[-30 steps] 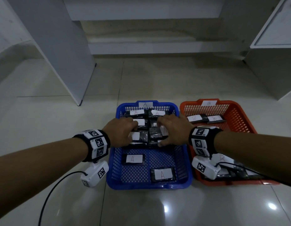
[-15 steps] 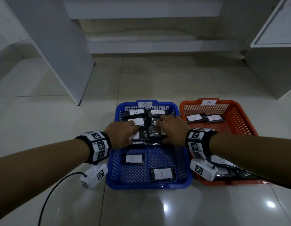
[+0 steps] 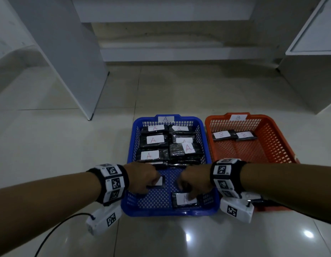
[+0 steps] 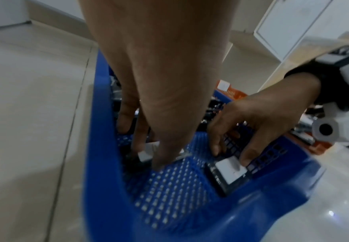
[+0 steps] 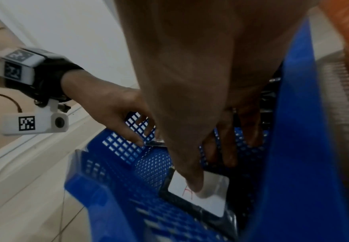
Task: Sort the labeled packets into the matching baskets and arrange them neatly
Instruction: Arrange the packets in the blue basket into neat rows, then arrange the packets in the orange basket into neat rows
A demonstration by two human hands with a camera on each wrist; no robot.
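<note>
The blue basket [image 3: 168, 213] marked A holds several black packets with white A labels [image 3: 153, 140], stacked at its far end. Two loose A packets lie at its near end. My left hand [image 3: 149, 180] curls over the near-left packet [image 3: 160, 180], fingers on its far edge and thumb on its near edge [image 4: 157, 147]. My right hand [image 3: 186, 188] grips the near-right packet [image 3: 181, 200], with the thumb pressed on its label [image 5: 190, 163] and the fingers behind it. The orange basket [image 3: 268, 117] marked B holds two B packets [image 3: 224, 135] at its far end.
Both baskets stand side by side on a glossy tiled floor. A white panel [image 3: 68, 52] rises at the left and a white cabinet [image 3: 312, 71] at the right. A step [image 3: 179, 52] runs along the back. A black cable [image 3: 55, 230] trails from my left wrist.
Both hands have drawn back from the stacked packets in the middle of the blue basket to the two loose packets at its near end.
</note>
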